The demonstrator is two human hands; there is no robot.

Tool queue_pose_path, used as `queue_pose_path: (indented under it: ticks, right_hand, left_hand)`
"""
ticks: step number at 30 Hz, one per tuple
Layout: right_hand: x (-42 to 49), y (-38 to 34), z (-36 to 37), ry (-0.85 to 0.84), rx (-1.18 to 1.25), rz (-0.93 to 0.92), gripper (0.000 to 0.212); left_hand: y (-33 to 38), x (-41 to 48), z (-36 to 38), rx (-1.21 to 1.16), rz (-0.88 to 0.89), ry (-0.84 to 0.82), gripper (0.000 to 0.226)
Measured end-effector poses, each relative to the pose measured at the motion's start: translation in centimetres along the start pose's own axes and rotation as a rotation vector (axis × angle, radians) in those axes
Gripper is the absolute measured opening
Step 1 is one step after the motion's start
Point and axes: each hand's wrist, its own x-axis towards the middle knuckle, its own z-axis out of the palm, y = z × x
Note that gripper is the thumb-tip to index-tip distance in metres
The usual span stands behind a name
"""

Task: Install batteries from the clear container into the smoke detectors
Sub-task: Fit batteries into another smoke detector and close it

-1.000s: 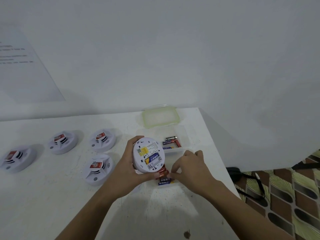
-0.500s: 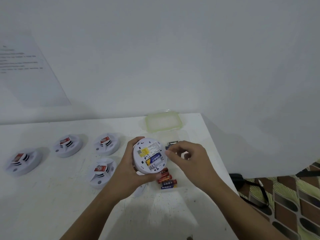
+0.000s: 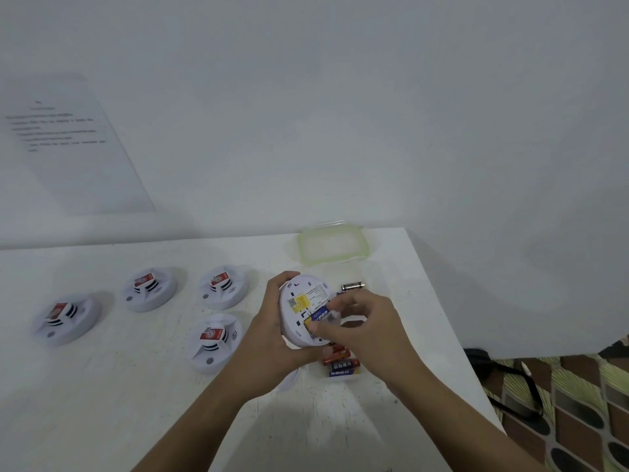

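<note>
My left hand [image 3: 272, 332] grips a white smoke detector [image 3: 299, 301], tilted so its back faces me, with a yellow label and an open battery bay. My right hand [image 3: 360, 321] pinches a blue battery [image 3: 321, 314] with thumb and forefinger at that bay. The clear container [image 3: 366, 277] stands behind my right hand, mostly hidden, with a silver-ended battery [image 3: 353, 286] showing inside. Several red and blue batteries [image 3: 342, 364] lie loose on the table below the detector.
Several more white smoke detectors with red stickers lie face up: [image 3: 64, 318], [image 3: 149, 287], [image 3: 223, 286], [image 3: 214, 340]. The container's green-rimmed lid [image 3: 332, 247] lies at the table's back right. The table edge [image 3: 452, 335] drops off to a patterned floor on the right. A small white cover [image 3: 289, 379] lies under my left wrist.
My right hand left the loose batteries on the table, rose to the back of the detector, and now holds a blue battery at the bay. The left hand kept its grip.
</note>
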Motion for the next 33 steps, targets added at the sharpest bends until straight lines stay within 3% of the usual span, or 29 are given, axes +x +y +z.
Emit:
queue_pose_path:
  ticks: [7,12,22,28,33]
  right_hand:
    - [-0.2,-0.1,0.4,0.036,-0.188,-0.13,0.03]
    - [-0.2,-0.6,0.1,-0.021,-0.239,-0.132,0.019]
    - [0.1,-0.4,-0.9,-0.083,-0.258,-0.154,0.019]
    - [0.1,-0.7,-1.4,-0.097,-0.273,-0.179,0.042]
    - [0.1,-0.4,-1.2,-0.079,-0.292,-0.211,0.042]
  left_hand:
    - [-0.6,0.3,0.0,0.104,0.009,-0.053,0.094]
    - [-0.9,0.6,-0.2,0.193,-0.011,-0.108,0.098]
    - [-0.6,1.6,0.3,0.303,0.007,-0.178,0.097]
    - [-0.1,2.0,0.9,0.347,0.043,-0.17,0.093]
    - [-0.2,1.8,1.2,0.309,0.023,-0.144,0.1]
